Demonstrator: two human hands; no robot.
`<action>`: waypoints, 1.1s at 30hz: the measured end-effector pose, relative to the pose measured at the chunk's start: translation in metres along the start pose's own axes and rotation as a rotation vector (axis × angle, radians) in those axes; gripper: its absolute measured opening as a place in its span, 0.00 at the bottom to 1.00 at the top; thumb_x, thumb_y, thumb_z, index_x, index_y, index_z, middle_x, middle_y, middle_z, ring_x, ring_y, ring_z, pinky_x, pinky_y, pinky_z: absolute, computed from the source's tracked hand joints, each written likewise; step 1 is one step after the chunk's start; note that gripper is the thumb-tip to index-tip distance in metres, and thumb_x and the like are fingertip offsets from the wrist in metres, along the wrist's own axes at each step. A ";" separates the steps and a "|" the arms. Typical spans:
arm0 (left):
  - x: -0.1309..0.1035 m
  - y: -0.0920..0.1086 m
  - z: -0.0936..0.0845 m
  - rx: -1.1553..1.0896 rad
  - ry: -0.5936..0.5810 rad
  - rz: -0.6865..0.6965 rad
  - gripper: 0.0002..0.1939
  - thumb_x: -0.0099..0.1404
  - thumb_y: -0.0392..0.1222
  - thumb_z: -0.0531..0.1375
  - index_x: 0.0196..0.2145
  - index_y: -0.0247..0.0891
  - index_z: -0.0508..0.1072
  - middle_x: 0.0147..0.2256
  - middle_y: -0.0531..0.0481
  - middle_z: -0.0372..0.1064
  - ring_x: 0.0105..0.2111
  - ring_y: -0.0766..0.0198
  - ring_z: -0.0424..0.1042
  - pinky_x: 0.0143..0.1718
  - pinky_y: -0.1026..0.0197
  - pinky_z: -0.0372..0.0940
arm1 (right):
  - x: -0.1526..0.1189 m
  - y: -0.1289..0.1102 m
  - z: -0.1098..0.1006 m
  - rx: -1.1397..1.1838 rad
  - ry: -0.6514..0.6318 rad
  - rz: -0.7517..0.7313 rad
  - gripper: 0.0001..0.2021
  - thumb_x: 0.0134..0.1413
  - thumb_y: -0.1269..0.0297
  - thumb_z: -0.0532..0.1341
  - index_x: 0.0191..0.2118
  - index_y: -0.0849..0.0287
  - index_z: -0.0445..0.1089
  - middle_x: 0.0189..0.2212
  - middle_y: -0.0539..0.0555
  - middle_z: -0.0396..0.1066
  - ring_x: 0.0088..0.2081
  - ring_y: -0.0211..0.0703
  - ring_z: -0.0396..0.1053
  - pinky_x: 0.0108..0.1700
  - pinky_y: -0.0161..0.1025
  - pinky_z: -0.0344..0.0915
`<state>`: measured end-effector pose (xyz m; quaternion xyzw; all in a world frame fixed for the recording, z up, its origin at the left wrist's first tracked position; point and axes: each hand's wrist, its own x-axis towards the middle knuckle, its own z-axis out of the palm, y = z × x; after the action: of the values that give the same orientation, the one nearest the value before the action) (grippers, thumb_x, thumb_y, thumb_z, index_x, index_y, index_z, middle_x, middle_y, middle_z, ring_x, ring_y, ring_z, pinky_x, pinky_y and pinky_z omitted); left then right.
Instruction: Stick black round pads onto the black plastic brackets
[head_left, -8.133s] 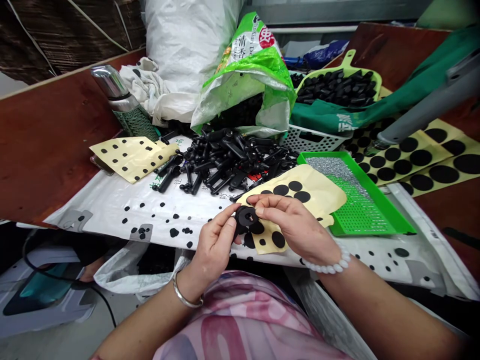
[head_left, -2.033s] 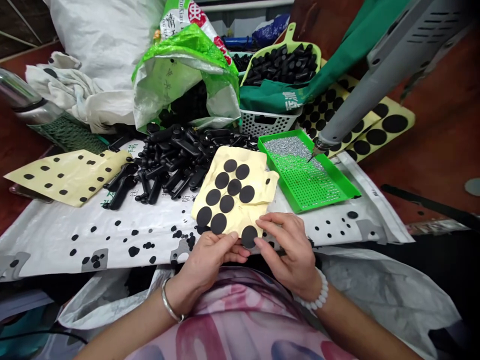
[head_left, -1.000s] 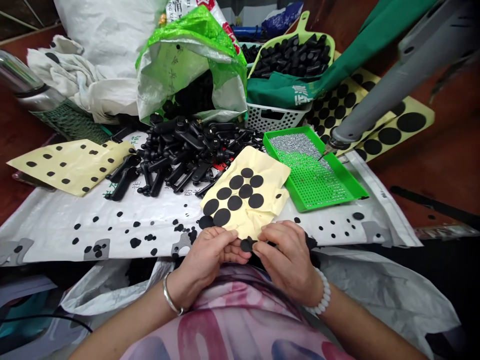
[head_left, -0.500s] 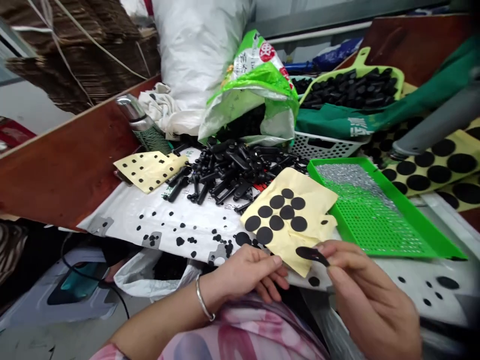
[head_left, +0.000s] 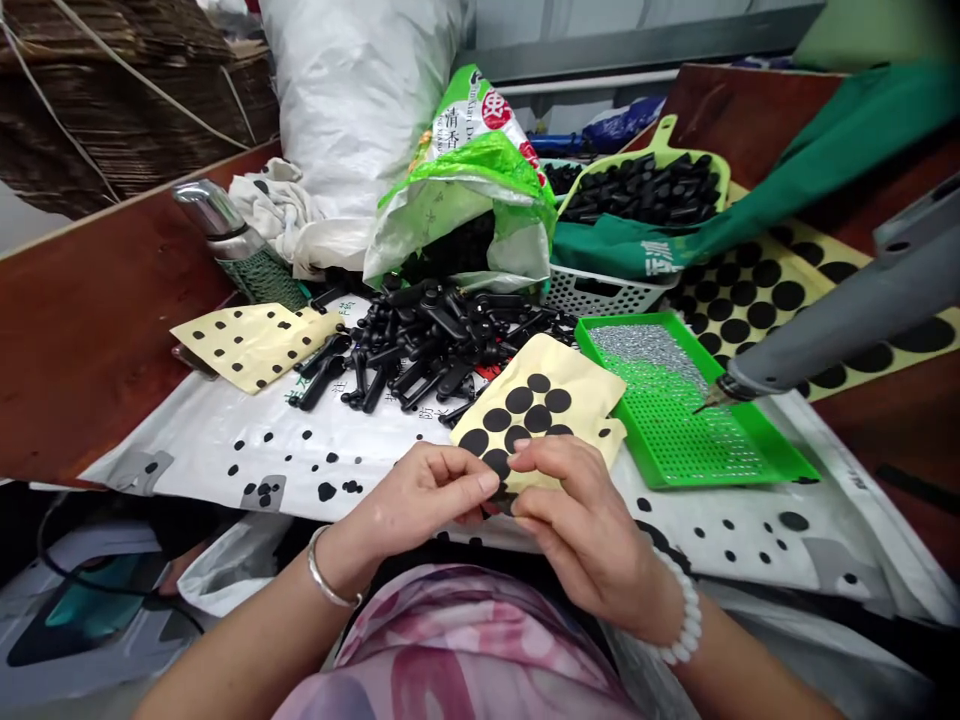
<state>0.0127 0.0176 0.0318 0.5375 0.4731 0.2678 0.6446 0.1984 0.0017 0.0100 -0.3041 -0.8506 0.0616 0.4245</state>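
Left hand (head_left: pixel 431 495): thumb and fingers nearly together; whether they pinch anything cannot be told | Right hand (head_left: pixel 592 535): fingers curled, just beside the left; hold likewise unclear | Yellow paper (head_left: pixel 551 357) with black dots (head_left: pixel 538 418): on white cover (head_left: pixel 180 430), partly behind both hands | Green tray (head_left: pixel 784 458): right of paper, holding silvery bits (head_left: pixel 645 345) | Black parts (head_left: pixel 435 330): heaped left of paper

silver left-wrist bangle (head_left: pixel 318 578), right-wrist bracelet (head_left: pixel 690 612) of round whitish beads, pink patterned garment (head_left: pixel 465 650)
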 end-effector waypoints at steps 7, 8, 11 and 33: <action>0.010 -0.008 -0.002 -0.032 -0.067 -0.114 0.13 0.54 0.44 0.59 0.18 0.34 0.71 0.14 0.54 0.62 0.16 0.70 0.62 0.21 0.68 0.57 | -0.011 -0.008 0.007 -0.122 -0.029 -0.178 0.09 0.51 0.79 0.53 0.33 0.62 0.68 0.41 0.58 0.69 0.51 0.46 0.62 0.54 0.50 0.59; 0.012 -0.009 -0.002 -0.017 -0.053 -0.108 0.13 0.54 0.44 0.59 0.18 0.34 0.72 0.14 0.54 0.63 0.16 0.70 0.61 0.21 0.68 0.57 | -0.013 -0.013 0.005 -0.097 -0.034 -0.199 0.09 0.51 0.79 0.53 0.33 0.62 0.68 0.41 0.57 0.70 0.52 0.45 0.62 0.55 0.49 0.57; 0.013 -0.008 0.005 0.170 -0.028 0.011 0.13 0.58 0.43 0.56 0.22 0.33 0.74 0.19 0.51 0.67 0.20 0.69 0.63 0.22 0.67 0.56 | -0.021 -0.025 -0.004 0.033 -0.008 -0.176 0.08 0.50 0.78 0.53 0.33 0.62 0.67 0.39 0.55 0.70 0.51 0.43 0.63 0.57 0.45 0.57; 0.071 0.004 0.080 1.744 -0.324 0.266 0.11 0.55 0.25 0.53 0.29 0.27 0.75 0.27 0.35 0.74 0.28 0.48 0.74 0.24 0.56 0.64 | -0.087 0.011 -0.003 0.443 0.450 0.702 0.06 0.57 0.72 0.52 0.37 0.55 0.64 0.42 0.56 0.63 0.46 0.45 0.63 0.46 0.44 0.64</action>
<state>0.1142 0.0443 0.0111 0.9177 0.3455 -0.1937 0.0297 0.2455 -0.0390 -0.0518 -0.4815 -0.5496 0.3140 0.6062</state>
